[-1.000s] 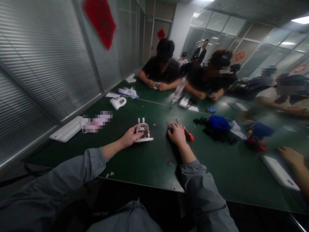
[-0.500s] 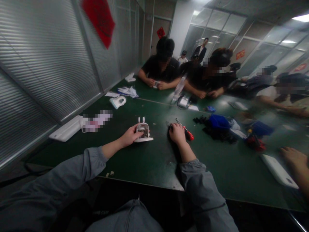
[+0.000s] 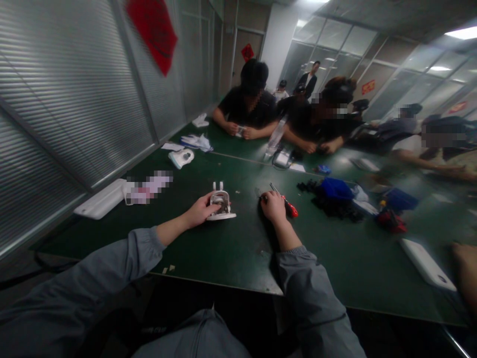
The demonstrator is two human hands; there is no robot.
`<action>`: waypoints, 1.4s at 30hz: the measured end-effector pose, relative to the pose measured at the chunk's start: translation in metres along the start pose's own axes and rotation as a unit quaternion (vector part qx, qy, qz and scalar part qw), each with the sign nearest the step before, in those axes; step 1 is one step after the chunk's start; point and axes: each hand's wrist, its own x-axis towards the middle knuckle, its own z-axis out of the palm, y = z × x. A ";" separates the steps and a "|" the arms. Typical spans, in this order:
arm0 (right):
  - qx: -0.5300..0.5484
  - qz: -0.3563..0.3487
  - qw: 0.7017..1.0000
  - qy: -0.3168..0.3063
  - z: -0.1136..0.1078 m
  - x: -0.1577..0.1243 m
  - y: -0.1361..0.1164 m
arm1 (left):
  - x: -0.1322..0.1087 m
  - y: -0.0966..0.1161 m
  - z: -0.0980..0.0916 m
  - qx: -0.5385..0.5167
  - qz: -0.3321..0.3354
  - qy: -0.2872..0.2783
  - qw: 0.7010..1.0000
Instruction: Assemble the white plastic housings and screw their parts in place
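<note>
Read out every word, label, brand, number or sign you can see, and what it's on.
None can be read.
Large red hanging, upper left: dark marks, too blurred.
Red diamond, farther back: too small.
Red signs, upper right: too blurred.
Dark cloth, lower edge: pale marks, too blurred.

Green tabletop (image 3: 231, 263), thin seam (image 3: 242, 159) across it. On it: red-handled screwdriver (image 3: 292, 209), blue bin (image 3: 336, 189) with small black parts (image 3: 339, 210) around it, clear bottle (image 3: 275, 140), blue-white glove (image 3: 197, 142), white oblong shells left (image 3: 102, 200) and right (image 3: 428, 263).
</note>
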 end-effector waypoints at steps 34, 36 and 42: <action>0.023 -0.037 0.999 0.018 0.002 0.000 -0.002 | -0.001 0.003 0.002 0.004 -0.006 0.005 1.000; 0.019 -0.036 0.999 0.017 0.002 0.000 -0.002 | -0.001 0.004 0.002 0.005 -0.003 0.003 1.000; 0.023 -0.040 0.999 -0.001 0.002 0.000 -0.003 | 0.000 -0.001 0.001 0.004 0.000 0.009 1.000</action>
